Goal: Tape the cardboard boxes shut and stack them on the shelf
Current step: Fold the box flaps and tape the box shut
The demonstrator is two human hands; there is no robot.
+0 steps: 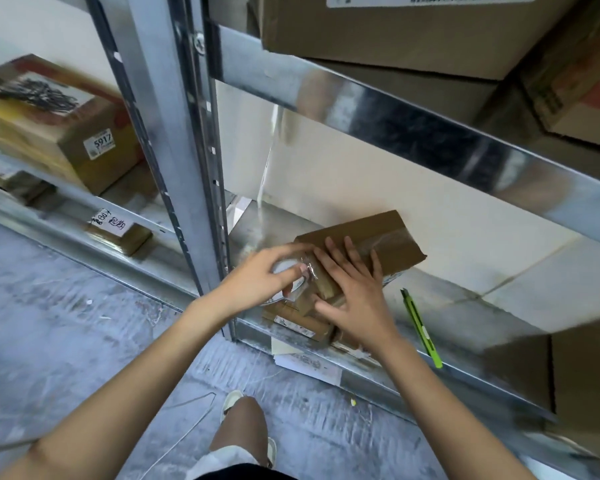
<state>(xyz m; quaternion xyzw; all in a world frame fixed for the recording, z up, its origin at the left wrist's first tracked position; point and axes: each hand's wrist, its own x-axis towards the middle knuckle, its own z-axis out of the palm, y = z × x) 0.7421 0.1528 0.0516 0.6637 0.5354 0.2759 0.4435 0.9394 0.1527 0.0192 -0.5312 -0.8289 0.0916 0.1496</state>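
Left hand (265,271) reaching in, fingers curled around tape roll (293,276); right hand (352,289) flat, fingers spread, pressing cardboard box (388,237) on shelf (499,327).

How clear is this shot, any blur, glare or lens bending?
Head view: shelf beam shows glare streaks and bows from wide-angle distortion; left boxes and right edge box are motion-blurred; both hands, left hand and right hand, on the box read fairly sharp.

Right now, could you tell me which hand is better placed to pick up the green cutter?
Probably the right hand: the green cutter lies just to its right on the shelf, while the left hand holds the tape roll.
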